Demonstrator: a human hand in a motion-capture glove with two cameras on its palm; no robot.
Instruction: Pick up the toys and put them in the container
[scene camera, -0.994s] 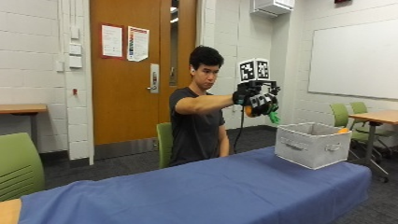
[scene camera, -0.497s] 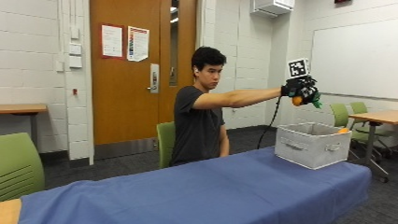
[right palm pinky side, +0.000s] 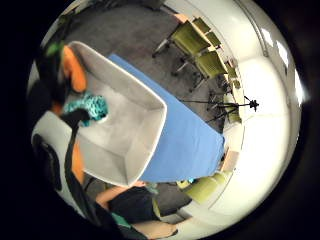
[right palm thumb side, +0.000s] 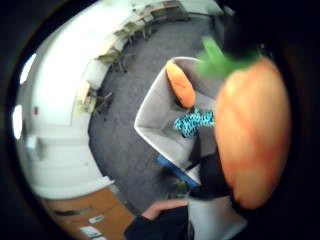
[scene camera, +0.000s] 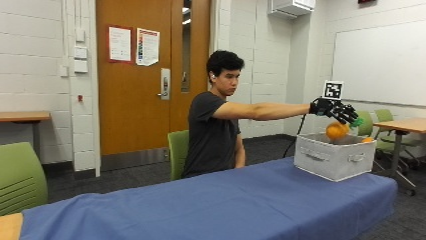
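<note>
My gloved grip hangs released, fingers spread, above the grey container; the orange toy sits just beneath my palm, over its opening.

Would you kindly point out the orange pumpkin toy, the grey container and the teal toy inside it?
orange pumpkin toy (scene camera: 336, 131): outside view, its round body.
grey container (scene camera: 331, 159): outside view, its front wall.
teal toy (right palm thumb side: 194, 122): thumb side palm view, its patterned middle.
</note>
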